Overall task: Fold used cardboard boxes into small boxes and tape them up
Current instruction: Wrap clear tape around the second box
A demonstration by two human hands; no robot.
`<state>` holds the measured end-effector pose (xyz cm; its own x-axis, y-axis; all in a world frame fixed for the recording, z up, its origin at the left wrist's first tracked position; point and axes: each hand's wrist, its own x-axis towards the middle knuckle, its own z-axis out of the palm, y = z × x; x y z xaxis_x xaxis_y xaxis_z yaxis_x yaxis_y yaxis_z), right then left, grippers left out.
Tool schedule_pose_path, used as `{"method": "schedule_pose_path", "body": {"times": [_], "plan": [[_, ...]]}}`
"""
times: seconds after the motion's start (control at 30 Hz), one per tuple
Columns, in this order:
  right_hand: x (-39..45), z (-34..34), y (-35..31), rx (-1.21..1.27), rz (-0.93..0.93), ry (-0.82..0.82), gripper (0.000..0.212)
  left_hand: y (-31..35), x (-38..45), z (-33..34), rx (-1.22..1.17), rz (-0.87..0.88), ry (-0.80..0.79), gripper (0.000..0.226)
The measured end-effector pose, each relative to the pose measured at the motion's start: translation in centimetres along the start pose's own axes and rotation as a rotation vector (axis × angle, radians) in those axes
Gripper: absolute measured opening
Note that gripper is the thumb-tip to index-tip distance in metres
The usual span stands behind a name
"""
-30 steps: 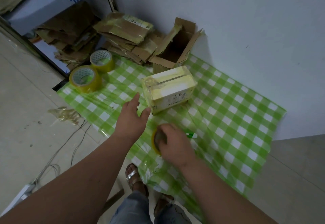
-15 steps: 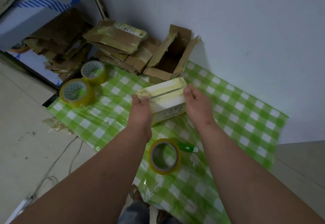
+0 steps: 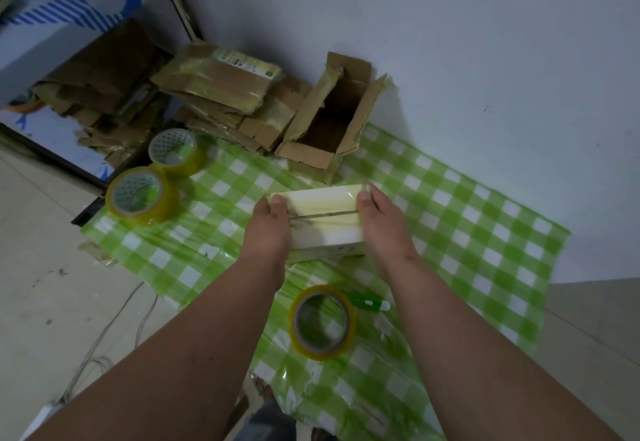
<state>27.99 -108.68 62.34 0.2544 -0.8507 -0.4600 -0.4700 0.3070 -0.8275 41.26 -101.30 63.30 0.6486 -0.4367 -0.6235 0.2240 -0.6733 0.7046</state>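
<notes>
Gripping both short ends of a taped small box [image 3: 323, 222]: left hand [image 3: 268, 229] curled over the left end, right hand [image 3: 382, 229] over the right, thumbs on the top face, box resting on the green checked sheet [image 3: 467, 232]. Just beyond the grip, touching or nearly touching the far edge, an open cardboard box [image 3: 329, 122] with flaps up, against the wall. Beyond and to the left, a heap of flattened cardboard [image 3: 221, 94]. Well left of the grip, two tape rolls [image 3: 152, 177] side by side on the sheet. Nearer than the grip, between the forearms, a third tape roll [image 3: 323, 323] lying flat, with a green and white tool [image 3: 369, 302] just beside it, partly hidden behind the roll, kind hard to tell. Fingers behind the box ends hidden; print on the box's near side too small to read.
</notes>
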Motion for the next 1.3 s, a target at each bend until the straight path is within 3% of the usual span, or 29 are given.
{"method": "schedule_pose_path", "body": {"times": [0.3,0.73,0.9,1.0,1.13,1.2,1.3], "plan": [[0.2,-0.1,0.0,0.014,0.084,-0.008,0.049,0.5,0.9,-0.5,0.043,-0.089,-0.026,0.057],[-1.5,-0.9,0.3,0.037,0.12,-0.041,0.048,0.1,0.4,-0.9,-0.048,-0.062,-0.075,0.033],[-2.6,-1.8,1.5,0.231,0.168,-0.092,0.043,-0.3,-0.9,-1.1,-0.101,-0.136,-0.046,0.054],[-3.3,-2.8,1.9,0.406,0.196,-0.1,0.034,-0.6,-1.6,-1.4,-0.153,-0.154,-0.046,0.052],[-4.3,-3.5,1.7,0.49,0.14,-0.047,0.027,-0.8,-2.9,-1.5,-0.27,-0.085,-0.067,0.031],[-4.8,-3.3,1.4,0.469,0.089,-0.017,0.023,-0.7,-3.9,-1.3,-0.325,-0.072,-0.113,0.032],[-5.3,-3.1,1.5,0.484,0.042,-0.009,0.037,-0.6,-5.1,-1.3,-0.259,0.045,-0.16,0.041]]}}
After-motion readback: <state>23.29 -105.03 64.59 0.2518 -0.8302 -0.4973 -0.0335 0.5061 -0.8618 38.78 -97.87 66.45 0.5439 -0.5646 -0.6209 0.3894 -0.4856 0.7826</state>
